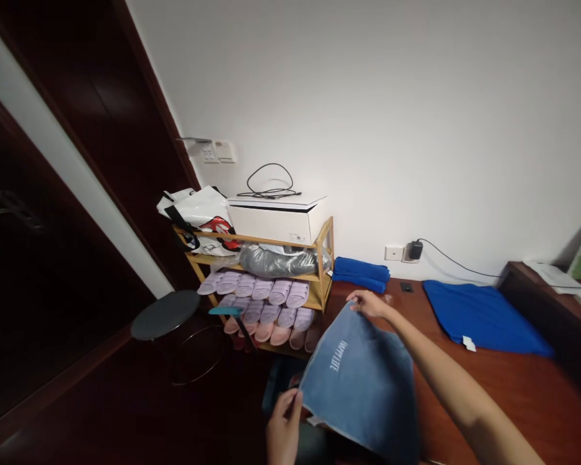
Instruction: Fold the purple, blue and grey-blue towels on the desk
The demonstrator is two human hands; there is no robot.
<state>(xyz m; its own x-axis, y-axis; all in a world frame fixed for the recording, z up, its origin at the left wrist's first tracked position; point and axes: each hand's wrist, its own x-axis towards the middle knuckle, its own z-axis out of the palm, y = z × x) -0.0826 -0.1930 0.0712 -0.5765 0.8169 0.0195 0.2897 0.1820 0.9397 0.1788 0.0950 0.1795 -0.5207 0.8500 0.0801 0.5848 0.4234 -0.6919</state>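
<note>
Now both the left hand [285, 423] and right hand [366, 303] pinch corners of the blue-gray cloth [363, 381].

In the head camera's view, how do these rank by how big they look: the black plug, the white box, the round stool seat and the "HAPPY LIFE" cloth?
1. "HAPPY LIFE" cloth, helped by being close to the camera
2. White box
3. Round stool seat
4. Black plug
</note>
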